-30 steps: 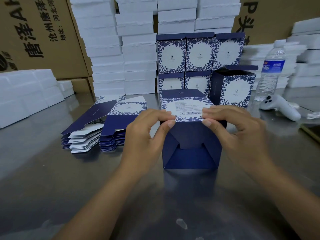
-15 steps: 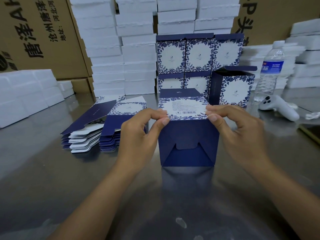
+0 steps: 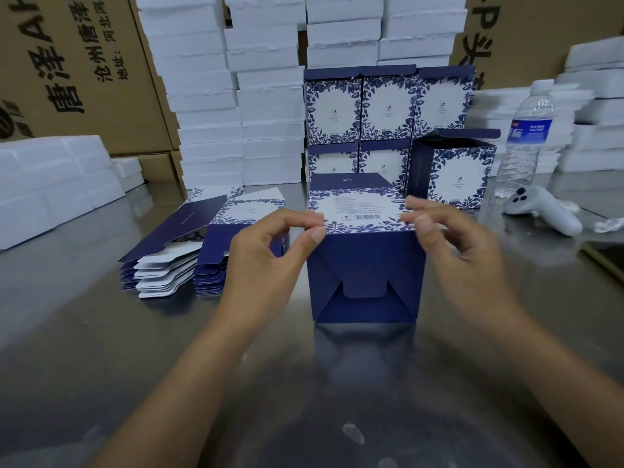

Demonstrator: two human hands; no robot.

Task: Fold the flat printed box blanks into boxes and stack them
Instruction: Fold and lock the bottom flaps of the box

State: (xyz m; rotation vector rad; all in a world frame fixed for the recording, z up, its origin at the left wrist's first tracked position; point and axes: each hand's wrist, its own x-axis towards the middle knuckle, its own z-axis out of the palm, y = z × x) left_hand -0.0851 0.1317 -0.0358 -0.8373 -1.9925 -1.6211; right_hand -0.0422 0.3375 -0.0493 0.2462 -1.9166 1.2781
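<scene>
Steel bench (image 3: 101,349) spreads under everything, and brown cartons (image 3: 84,62) with white foam blocks (image 3: 209,96) wall off its far edge. Against that wall, at the middle of the far edge, the finished boxes (image 3: 388,109) stand two rows high with their blue leaf print facing me. An open box (image 3: 456,177) sits just to their right, its lid flap raised.

Around the middle of the bench sits the half-made box (image 3: 364,271). It is tipped so its navy bottom faces me and the barcode panel faces up, and the bottom flaps look tucked and locked together. Towards the left edge, two piles of flat blanks (image 3: 202,251) lie fanned. Near the right edge stands a water bottle (image 3: 526,143), with a white controller (image 3: 540,211) lying just in front of it.

My left grip (image 3: 270,265) pinches the half-made box's upper near edge at the left corner, thumb on the navy face and forefinger on the barcode panel. My right grip (image 3: 462,261) pinches the same edge at the right corner.

I judge the bottom-closing step to be about finished. Next I'd need to turn this box upright, print forward, and carry it to the stack at the far edge, setting it down squarely. The card looks light and easy to crease, so a gentle hold on the corners should serve.
</scene>
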